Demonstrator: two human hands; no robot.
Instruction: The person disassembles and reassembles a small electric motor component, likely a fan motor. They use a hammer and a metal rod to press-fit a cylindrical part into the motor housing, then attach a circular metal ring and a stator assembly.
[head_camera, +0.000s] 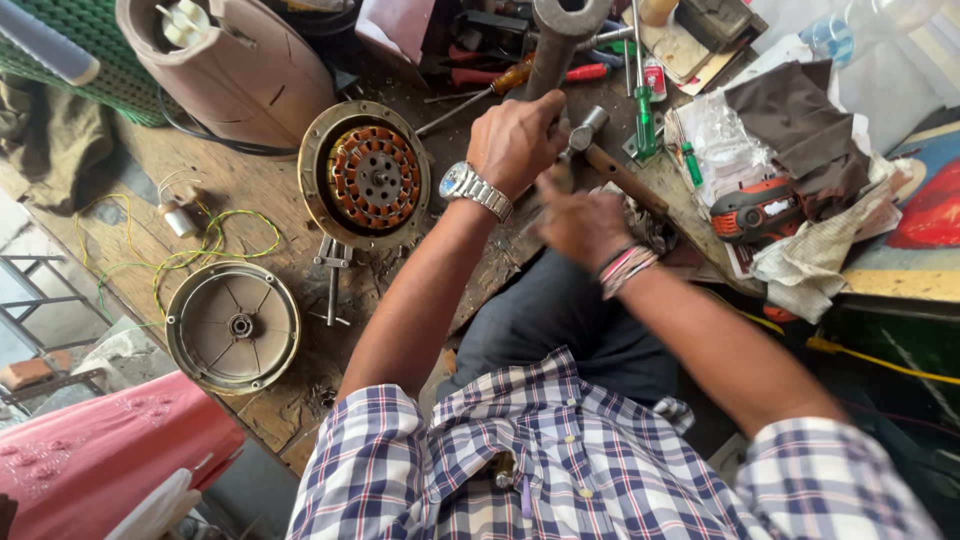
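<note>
The left hand, a steel watch at its wrist, is closed around the lower end of a grey metal pipe that stands upright on the cluttered wooden workbench. Just beside it, the right hand is blurred, fingers curled round the wooden handle of a hammer whose steel head sits against the pipe. Left of the hands lies a round motor stator with copper windings, nearer the bench edge a dished metal cover, behind them screwdrivers
</note>
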